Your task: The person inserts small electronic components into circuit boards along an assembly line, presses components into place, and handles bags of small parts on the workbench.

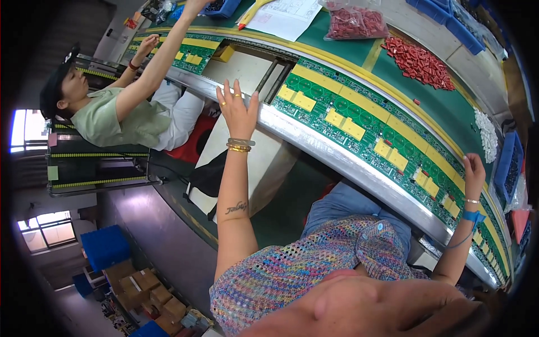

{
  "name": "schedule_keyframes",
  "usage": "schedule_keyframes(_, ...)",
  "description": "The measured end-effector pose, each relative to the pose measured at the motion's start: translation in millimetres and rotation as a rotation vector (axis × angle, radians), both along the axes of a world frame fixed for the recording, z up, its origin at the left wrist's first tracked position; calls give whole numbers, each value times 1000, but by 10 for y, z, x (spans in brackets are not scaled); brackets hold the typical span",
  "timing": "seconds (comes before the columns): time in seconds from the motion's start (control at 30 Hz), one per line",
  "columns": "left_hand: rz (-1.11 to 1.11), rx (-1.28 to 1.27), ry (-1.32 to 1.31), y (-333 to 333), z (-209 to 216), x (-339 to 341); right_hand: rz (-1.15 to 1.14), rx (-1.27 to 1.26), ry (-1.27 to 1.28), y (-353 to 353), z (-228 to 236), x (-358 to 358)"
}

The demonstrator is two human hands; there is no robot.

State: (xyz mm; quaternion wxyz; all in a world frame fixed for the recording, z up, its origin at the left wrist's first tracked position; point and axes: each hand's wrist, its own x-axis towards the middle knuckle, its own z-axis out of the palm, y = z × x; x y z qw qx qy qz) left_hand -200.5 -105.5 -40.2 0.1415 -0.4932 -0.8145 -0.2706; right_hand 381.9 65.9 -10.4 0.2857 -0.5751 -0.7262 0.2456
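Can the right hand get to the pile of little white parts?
Probably yes: the right hand is close to the pile of little white parts, which looks uncovered, and nothing seems to block the way.

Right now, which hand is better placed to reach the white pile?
Likely the right hand: it's near the white pile, while the left hand is over the metal rail, farther away.

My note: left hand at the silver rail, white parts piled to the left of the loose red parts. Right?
Not quite: the head view shows the white parts piled to the right of the loose red parts. The left hand is at the silver rail, as you say.
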Motion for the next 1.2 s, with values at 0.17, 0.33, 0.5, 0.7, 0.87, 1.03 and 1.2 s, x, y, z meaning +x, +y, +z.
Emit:
schedule_keyframes(0.17,147,-44,-9,132,-32,-385,-45,-33,16,-89,-32,104)
schedule_keyframes(0.33,300,-155,-29,290,-35,-874,-11,-1,-73,-165,-31,76)
schedule_keyframes(0.5,418,-357,-46,436,79,-1395,-35,47,-105,-279,45,63)
schedule_keyframes(0.7,435,-488,-61,449,159,-1622,-67,46,-112,-360,77,98)
schedule_keyframes(0.87,412,-536,-20,472,155,-1532,-65,9,-110,-327,86,65)
schedule_keyframes(1.03,395,-543,-21,328,185,-1412,-8,42,-97,-264,77,-94)
schedule_keyframes(1.2,226,-468,95,474,103,-1095,25,121,-126,-226,133,-23)
